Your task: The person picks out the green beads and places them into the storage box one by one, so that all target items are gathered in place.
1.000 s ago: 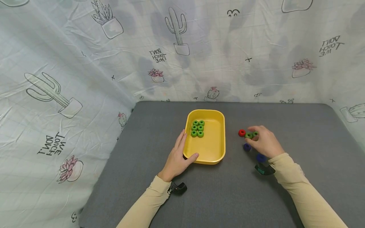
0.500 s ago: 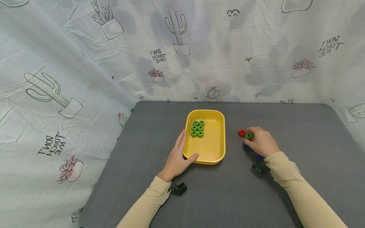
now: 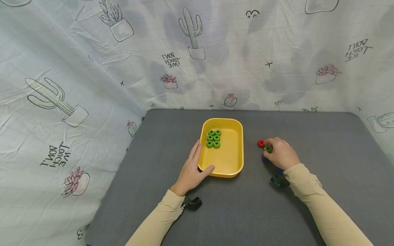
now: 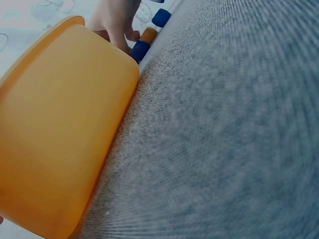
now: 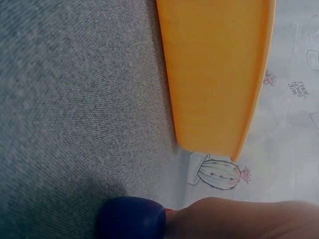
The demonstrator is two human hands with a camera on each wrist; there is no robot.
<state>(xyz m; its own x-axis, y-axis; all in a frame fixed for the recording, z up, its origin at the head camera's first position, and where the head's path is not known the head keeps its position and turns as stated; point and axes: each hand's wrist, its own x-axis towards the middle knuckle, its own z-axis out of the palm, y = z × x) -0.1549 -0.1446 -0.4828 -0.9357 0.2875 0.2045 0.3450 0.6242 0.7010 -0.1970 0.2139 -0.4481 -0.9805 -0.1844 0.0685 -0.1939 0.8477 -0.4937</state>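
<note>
In the head view, my right hand [image 3: 281, 153] pinches a green ring-shaped bead [image 3: 268, 149] between thumb and fingertips, low over the table. A red bead [image 3: 260, 143] lies right beside the fingertips. Blue beads [image 5: 130, 218] sit under and near this hand, mostly covered by it in the head view. My left hand [image 3: 192, 171] rests on the left side of a yellow tray [image 3: 226, 164], fingers straight along the outer wall and thumb over the near rim corner. Inside the tray, several green beads [image 3: 217, 138] form two columns at the upper left.
A grey cloth-covered table [image 3: 240, 208] bears everything. In the left wrist view, an orange-looking bead [image 4: 148, 35] sits between two blue ones near the right hand. A cactus-print curtain [image 3: 221, 78] hangs behind the table and along its left side.
My right hand has moved slightly left and its fingers have closed around a green bead. A second green bead, visible earlier, is now out of sight behind the hand. The left hand stays put.
</note>
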